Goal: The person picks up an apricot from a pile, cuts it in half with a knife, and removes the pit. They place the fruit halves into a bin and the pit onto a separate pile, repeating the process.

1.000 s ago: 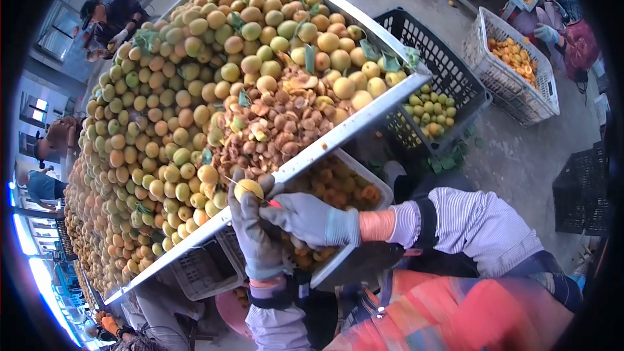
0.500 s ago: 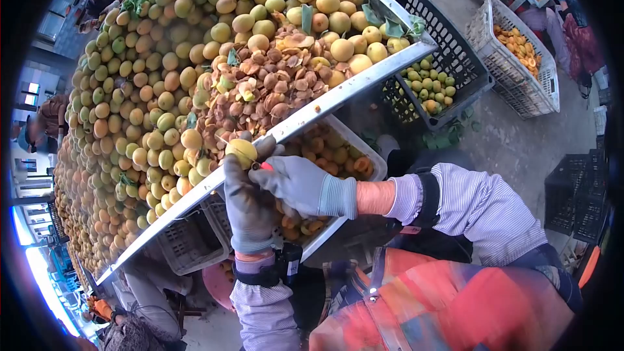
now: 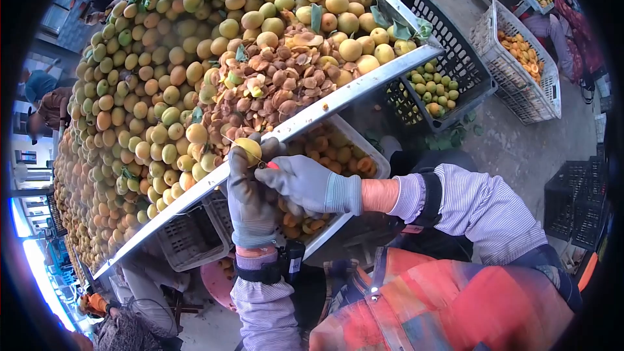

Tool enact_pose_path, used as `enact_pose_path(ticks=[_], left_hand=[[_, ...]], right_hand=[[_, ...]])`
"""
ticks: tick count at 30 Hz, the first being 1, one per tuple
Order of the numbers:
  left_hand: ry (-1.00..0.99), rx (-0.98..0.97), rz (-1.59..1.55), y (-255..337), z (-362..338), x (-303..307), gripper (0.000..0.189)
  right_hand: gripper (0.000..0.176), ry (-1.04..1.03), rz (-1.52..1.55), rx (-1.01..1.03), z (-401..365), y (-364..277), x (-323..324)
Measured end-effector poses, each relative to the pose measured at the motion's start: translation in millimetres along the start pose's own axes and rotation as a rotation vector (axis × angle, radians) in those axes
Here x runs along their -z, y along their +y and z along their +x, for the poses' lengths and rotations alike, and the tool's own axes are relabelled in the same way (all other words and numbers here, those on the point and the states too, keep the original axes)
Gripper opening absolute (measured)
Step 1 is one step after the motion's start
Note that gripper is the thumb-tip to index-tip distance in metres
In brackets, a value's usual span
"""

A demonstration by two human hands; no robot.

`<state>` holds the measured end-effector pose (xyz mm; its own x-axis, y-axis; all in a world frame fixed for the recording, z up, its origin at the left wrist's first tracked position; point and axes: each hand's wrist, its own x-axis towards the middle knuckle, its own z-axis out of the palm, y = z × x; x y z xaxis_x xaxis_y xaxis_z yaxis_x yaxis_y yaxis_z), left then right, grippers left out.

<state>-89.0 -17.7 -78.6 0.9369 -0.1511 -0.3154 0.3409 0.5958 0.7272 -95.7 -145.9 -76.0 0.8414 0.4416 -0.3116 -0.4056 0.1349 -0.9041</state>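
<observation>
My left hand (image 3: pixel 249 205), in a grey glove, is closed around a yellow apricot (image 3: pixel 247 149) just above the metal rim (image 3: pixel 214 181) of a sloping table. Against it, my gloved right hand (image 3: pixel 304 183) grips a small red-handled tool (image 3: pixel 271 166); its working end is mostly hidden at the fingers. Beyond the rim lies a heap of brown apricot pits (image 3: pixel 279 84) with torn flesh among many whole apricots (image 3: pixel 156 91). Under my hands, below the rim, a white crate (image 3: pixel 382 164) holds apricot pieces.
A black crate (image 3: pixel 478 81) with green fruit stands right of the table. Farther right is a white crate (image 3: pixel 549 94) of opened apricots. Dark crates (image 3: pixel 569 201) are stacked at the right edge. Other people sit or stand at the left and upper right.
The view has shifted slightly, so the table and crates appear a little to the right. Both hands stay together at the apricot, with only a small change in finger position.
</observation>
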Motion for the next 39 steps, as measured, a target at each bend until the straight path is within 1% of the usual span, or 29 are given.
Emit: enact_pose_path(ticks=[2,5,6,8,9,10,12,13,14,15,16,18,21,22,24,25,26,27,28,29,30,31,32,33,34,35,36,38,39], left_hand=[[0.022,-0.060,0.156,4.5,-3.3,-2.2,0.045],[0.027,-0.160,0.289,5.4,-7.7,-9.5,0.041],[0.077,-0.179,0.252,1.9,-5.0,-8.7,0.039],[-0.012,-0.178,0.304,0.9,-4.7,-4.4,0.045],[0.008,-0.087,0.279,-1.2,-5.4,3.7,0.046],[0.069,-0.067,0.181,-5.6,-4.4,3.6,0.047],[0.019,-0.009,0.085,-5.6,-7.0,3.5,0.043],[-0.001,0.121,-0.129,-5.1,-5.7,4.9,0.040],[-0.026,0.032,-0.142,-7.3,-5.8,-2.9,0.038],[-0.162,0.103,-0.294,-2.8,-7.5,-3.6,0.039],[-0.089,0.052,-0.240,-2.8,-8.5,-9.4,0.042],[-0.044,-0.009,-0.122,-7.6,-6.6,-1.4,0.053],[-0.058,0.018,-0.142,-9.0,-6.4,3.1,0.053],[-0.083,-0.088,-0.022,-9.4,-8.8,1.5,0.052],[-0.105,-0.175,0.107,-1.0,-9.0,2.1,0.049],[-0.031,-0.250,0.188,5.0,-4.5,5.9,0.049],[-0.094,-0.338,0.043,8.6,5.9,14.1,0.047],[-0.015,-0.415,0.212,17.5,-0.8,6.4,0.047],[0.065,-0.491,0.383,27.3,-7.1,-1.1,0.047],[0.038,-0.566,0.574,29.8,-5.4,8.4,0.046],[0.032,-0.560,0.579,29.9,-10.7,-1.3,0.046],[0.024,-0.539,0.610,28.4,-20.1,-19.1,0.046],[0.014,-0.522,0.637,23.5,-23.3,-31.4,0.047],[-0.033,-0.646,0.681,10.0,-15.6,-25.2,0.047],[-0.084,-0.651,0.688,-0.5,-14.3,-21.8,0.048],[-0.088,-0.703,0.832,-4.8,-10.1,-18.1,0.049],[-0.089,-0.747,0.977,-9.2,-9.8,-16.2,0.050],[-0.048,-0.821,1.223,-5.0,-12.9,-22.6,0.049],[-0.018,-0.923,1.364,-3.6,-13.6,-25.7,0.048]], right_hand=[[0.035,-0.089,0.018,-0.043,-7.1,-16.0,1.7],[0.039,-0.066,-0.014,-0.053,-4.8,-10.0,2.7],[0.039,-0.072,-0.018,-0.043,-5.3,-8.5,3.1],[0.033,-0.100,0.031,-0.117,-6.7,-7.1,3.8],[0.033,-0.114,0.132,-0.121,-8.0,-6.5,2.0],[0.043,-0.153,0.139,-0.163,-11.4,-9.9,4.6],[0.044,-0.167,0.231,-0.239,-15.8,-15.7,3.4],[0.043,-0.181,0.271,-0.237,-16.9,-14.4,2.8],[0.041,-0.206,0.352,-0.262,-20.2,-17.4,2.6],[0.039,-0.237,0.390,-0.225,-20.2,-14.6,2.9],[0.039,-0.226,0.386,-0.239,-19.4,-15.4,1.9],[0.043,-0.232,0.401,-0.173,-18.0,-15.1,-0.8],[0.043,-0.285,0.451,-0.200,-14.7,-9.4,0.2],[0.043,-0.268,0.398,-0.227,-14.7,-11.6,0.4],[0.042,-0.122,0.106,-0.177,-18.8,-23.7,-0.4],[0.042,-0.116,0.102,-0.167,-17.4,-22.2,0.4],[0.039,-0.075,0.057,0.016,-15.0,-16.0,0.6],[0.038,-0.034,0.012,0.194,-14.5,-13.3,2.3],[0.038,-0.029,0.008,0.200,-15.0,-21.4,7.3],[0.038,0.051,0.020,0.138,-15.2,-35.3,14.3],[0.039,0.131,0.039,0.071,-15.5,-45.8,20.6],[0.042,0.093,0.003,-0.036,-7.8,-46.6,33.3],[0.042,0.103,0.005,-0.035,4.9,-28.8,42.6],[0.043,0.184,-0.464,0.338,20.0,-4.1,50.4],[0.045,0.255,-0.936,0.710,22.4,-1.7,51.4],[0.039,0.225,-0.682,0.573,23.3,-0.5,43.1],[0.042,0.249,-0.457,0.498,27.6,8.5,38.6],[0.046,0.243,-0.258,0.386,20.4,-3.3,33.3],[0.049,0.256,-0.201,0.307,16.8,-8.6,31.7]])
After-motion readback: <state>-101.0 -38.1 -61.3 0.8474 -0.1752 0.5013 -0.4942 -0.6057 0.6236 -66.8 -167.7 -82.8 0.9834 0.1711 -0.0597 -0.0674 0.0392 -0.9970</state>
